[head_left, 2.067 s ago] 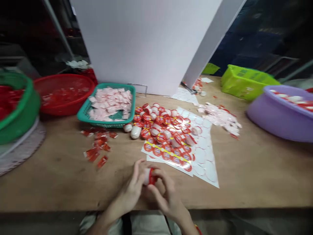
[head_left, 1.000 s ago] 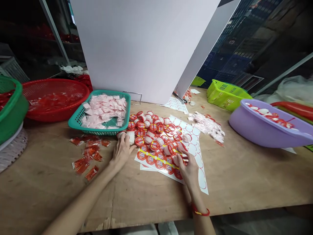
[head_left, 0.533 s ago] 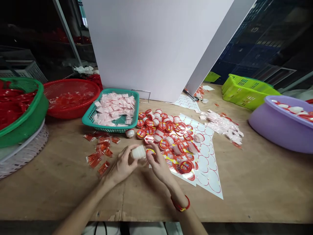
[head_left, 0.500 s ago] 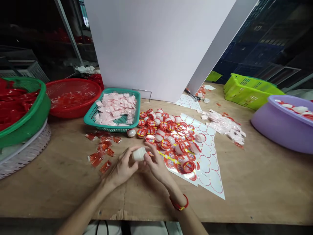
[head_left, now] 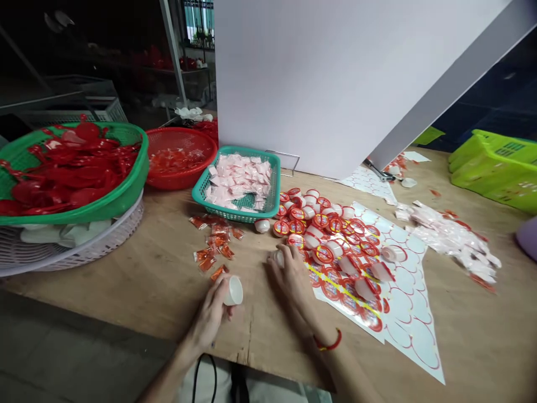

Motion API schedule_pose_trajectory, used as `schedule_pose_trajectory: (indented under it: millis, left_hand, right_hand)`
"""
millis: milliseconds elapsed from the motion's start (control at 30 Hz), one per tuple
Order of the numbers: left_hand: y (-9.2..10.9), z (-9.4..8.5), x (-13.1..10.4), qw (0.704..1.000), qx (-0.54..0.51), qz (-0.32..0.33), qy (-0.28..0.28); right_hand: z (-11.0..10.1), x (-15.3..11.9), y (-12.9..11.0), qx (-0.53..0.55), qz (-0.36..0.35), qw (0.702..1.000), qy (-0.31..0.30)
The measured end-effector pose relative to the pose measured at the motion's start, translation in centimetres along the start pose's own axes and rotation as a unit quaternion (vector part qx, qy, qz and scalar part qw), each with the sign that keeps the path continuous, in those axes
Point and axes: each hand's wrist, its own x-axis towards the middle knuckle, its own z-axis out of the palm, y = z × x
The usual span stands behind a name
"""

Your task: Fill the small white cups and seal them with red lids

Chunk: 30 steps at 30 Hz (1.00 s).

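Observation:
My left hand grips a small white cup, its open mouth tilted toward the right. Fingers of my right hand are closed round another small whitish cup, partly hidden by them, low over the table. Beyond and right of that hand lie many small lidded cups with red round labels, on and beside a sticker sheet with red circle outlines. Several orange-red sachets are spread on the wood above my left hand. A teal basket behind them holds pale pink packets.
At the left stand a green basket of red plastic pieces, above a white basket, and a red basket. A white panel rises behind. Pink packets, a lime basket and a purple tub are right.
The view has swung left. My hands, earlier together round a white cup, are now apart; my left hand has a cup near the front edge, and my right hand has reached forward to another.

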Motion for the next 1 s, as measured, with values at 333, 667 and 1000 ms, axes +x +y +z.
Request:
schedule_pose_trajectory:
  millis: [333,667,1000]
  left_hand:
    - [0.5,-2.9,-1.8,0.985,-0.158,-0.070,-0.023]
    - [0.9,-0.9,0.3,0.987,-0.114,-0.111,0.016]
    - [-0.1,0.7,0.6,0.989,-0.111,-0.101,-0.008]
  right_hand:
    - [0.2,1.9,-5.2,-0.019,-0.094,0.995,-0.036]
    - [-12.7,5.8,12.3,-0.164,0.248,0.954,-0.025]
    - [-10.5,7.1,8.2,-0.019,0.099,0.995,0.015]
